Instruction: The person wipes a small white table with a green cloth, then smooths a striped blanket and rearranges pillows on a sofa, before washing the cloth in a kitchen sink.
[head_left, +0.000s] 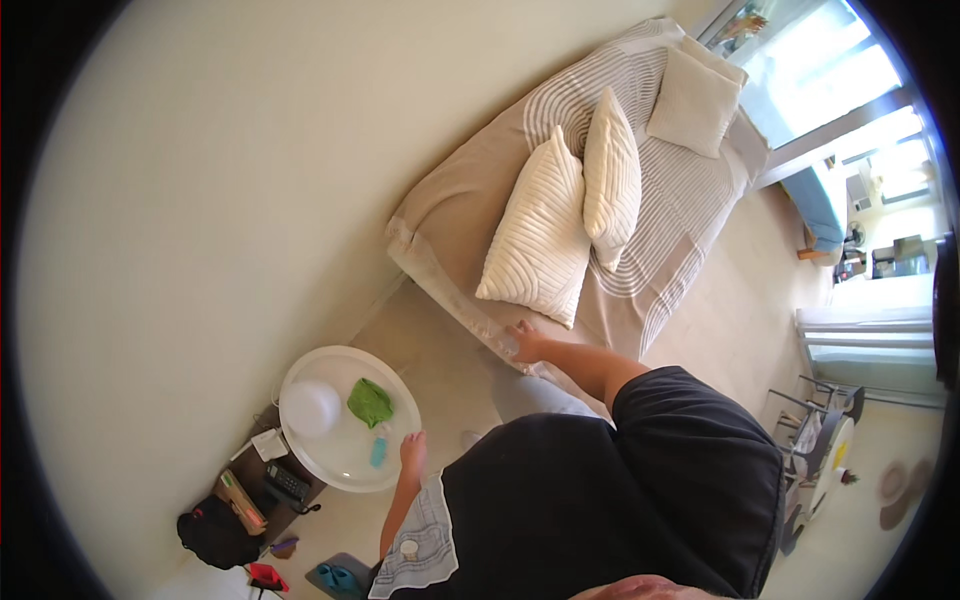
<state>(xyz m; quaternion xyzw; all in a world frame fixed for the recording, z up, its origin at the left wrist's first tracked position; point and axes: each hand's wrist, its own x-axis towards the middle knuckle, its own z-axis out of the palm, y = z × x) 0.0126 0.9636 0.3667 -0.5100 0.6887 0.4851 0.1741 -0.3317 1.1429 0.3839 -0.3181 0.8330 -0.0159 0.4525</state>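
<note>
My left hand (412, 452) is at the rim of a round white table (346, 480), its fingers curled; whether they grip the rim is not clear. On the tabletop are a white dome-shaped object (309, 409), a crumpled green cloth (370, 403) and a small turquoise item (378, 451). My right hand (529, 343), fingers apart, touches the near edge of a beige bedspread (450, 217) with white curved lines. Just beyond it lies a large cream ribbed cushion (536, 232), with a second cream cushion (613, 180) leaning beside it.
More pale cushions (696, 97) are at the bed's far end. Beside the round table, a dark low stand (289, 499) carries a black telephone (286, 486) and a box (241, 501). Blue slippers (337, 577) lie on a mat. Chairs (817, 427) stand at right.
</note>
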